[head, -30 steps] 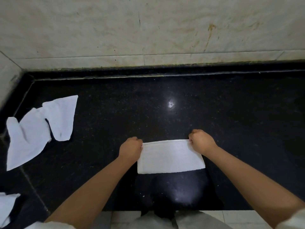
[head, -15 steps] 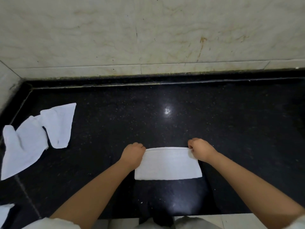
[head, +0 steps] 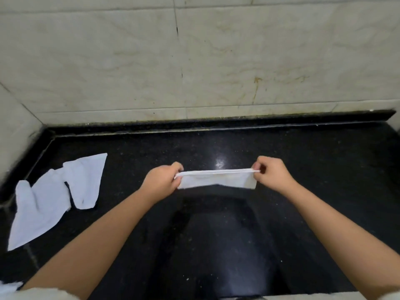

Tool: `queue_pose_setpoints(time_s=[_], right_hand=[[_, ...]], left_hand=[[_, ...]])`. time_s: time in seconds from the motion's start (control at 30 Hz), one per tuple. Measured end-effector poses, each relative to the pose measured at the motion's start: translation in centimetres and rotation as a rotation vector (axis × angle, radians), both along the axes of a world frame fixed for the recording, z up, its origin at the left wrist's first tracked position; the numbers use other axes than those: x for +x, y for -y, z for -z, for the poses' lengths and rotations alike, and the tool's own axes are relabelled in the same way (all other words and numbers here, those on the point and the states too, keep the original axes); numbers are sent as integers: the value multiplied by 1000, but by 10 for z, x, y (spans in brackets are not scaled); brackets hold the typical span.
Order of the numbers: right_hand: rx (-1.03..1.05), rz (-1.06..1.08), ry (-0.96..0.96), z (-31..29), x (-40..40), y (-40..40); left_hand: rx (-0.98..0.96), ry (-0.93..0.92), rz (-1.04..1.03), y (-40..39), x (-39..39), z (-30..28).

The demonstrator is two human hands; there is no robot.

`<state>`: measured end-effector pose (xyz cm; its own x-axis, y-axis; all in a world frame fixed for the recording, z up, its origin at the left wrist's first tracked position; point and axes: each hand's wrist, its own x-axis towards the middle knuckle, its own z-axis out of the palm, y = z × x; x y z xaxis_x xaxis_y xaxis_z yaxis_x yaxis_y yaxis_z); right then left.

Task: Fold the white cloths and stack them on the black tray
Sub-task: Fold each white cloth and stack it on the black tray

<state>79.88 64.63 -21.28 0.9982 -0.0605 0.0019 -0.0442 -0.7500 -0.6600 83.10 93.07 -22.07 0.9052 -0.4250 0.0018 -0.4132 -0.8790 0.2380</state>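
Left hand (head: pixel 161 182) pinching cloth's (head: pixel 217 179) left top corner | right hand (head: pixel 271 176) pinching its right top corner | cloth, folded, hanging stretched between them above black counter (head: pixel 303 169) | loose cloths (head: pixel 56 195) lying crumpled at far left | tiled wall (head: pixel 194 61) standing behind.

The folded cloth (head: pixel 217 179) is plain white, its doubled top hem showing as thin brighter white lines. The loose cloth (head: pixel 49 200) at the left is white too, shading faintly bluish in its creases. The tabletop (head: pixel 303 165) is glossy black stone, flecked all over with tiny pale specks and carrying one bright white glint of reflected light. The wall (head: pixel 129 61) is cream marble tile with faint tan veining, dark grout lines, and a rusty orange-brown streak at the right.
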Motion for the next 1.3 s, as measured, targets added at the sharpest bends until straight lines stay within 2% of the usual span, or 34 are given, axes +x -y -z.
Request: queue_pose_setpoints(time_s=[0.07,0.17,0.27,0.37,0.4,0.47,0.5,0.6,0.67,0.83,1.03,1.2,1.3], right_hand=[[-69,31,150,-6,1,-3],[-168,24,202,14,-13,-10],[-352,-91,242,67,-41,-13],[-436,-147,15,110,-78,-22],[-441,-155,-30,119,-88,-23],[-467,-138,-43,125,-99,-23],[-445,-87,-75,122,-99,-24],[-402,187,-230,104,-88,-25],[-435,291,-342,97,-78,-27],[-492,329,-584,101,-67,-51],[-446,398,-641,102,-63,-62],[-610,247,-557,100,-69,-75],[-536,336,-607,99,-68,-78]], left_hand=[[50,252,73,-2,4,-7],[198,326,274,-12,-10,18],[351,117,307,-13,-37,55],[501,-248,227,-13,-65,77],[544,-298,209,-13,-72,81],[441,-233,178,-18,-82,90],[462,-204,194,-20,-85,92],[415,-158,84,-23,-82,93],[303,-117,-4,-13,-74,86],[262,-248,-130,17,-51,94],[278,-340,-120,18,-50,118],[274,-321,-121,18,-51,122],[261,-325,-126,18,-51,123]])
